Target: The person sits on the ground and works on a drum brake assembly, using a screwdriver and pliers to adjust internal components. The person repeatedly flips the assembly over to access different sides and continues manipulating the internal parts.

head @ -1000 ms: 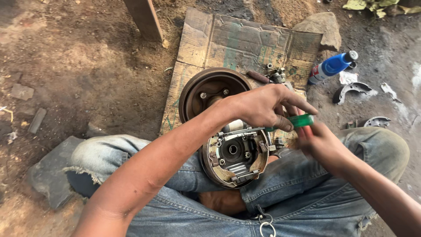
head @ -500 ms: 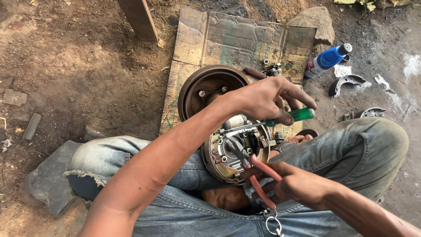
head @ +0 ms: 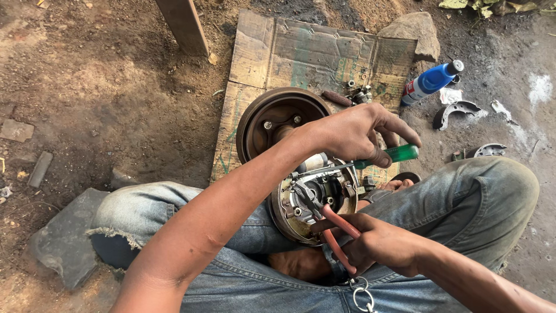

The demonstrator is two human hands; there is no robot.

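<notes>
Since a second ago, the right hand (head: 385, 246) has dropped to 5 o'clock, now grasping red-handled pliers (head: 327, 223) at the brake backing plate (head: 313, 200) on the lap. Left hand (head: 353, 133) stays clenched on a green-handled screwdriver (head: 370, 161) at 12 o'clock of it.

I see little free room over the brake plate (head: 315, 203): my left hand (head: 353, 136) with the green-handled screwdriver (head: 370, 162) crosses its upper edge, and my right hand (head: 385, 246) brings the red-handled pliers (head: 327, 223) in from below. My left forearm bars the near-left approach, and my knees close both sides. Just beyond, the brake drum (head: 278, 124) blocks the cardboard sheet (head: 313, 55), whose far half lies open except for small parts (head: 359, 93). To the right, the blue bottle (head: 431, 81), brake shoes (head: 454, 111) and stone (head: 414, 32) clutter the ground. The dirt at left is open.
</notes>
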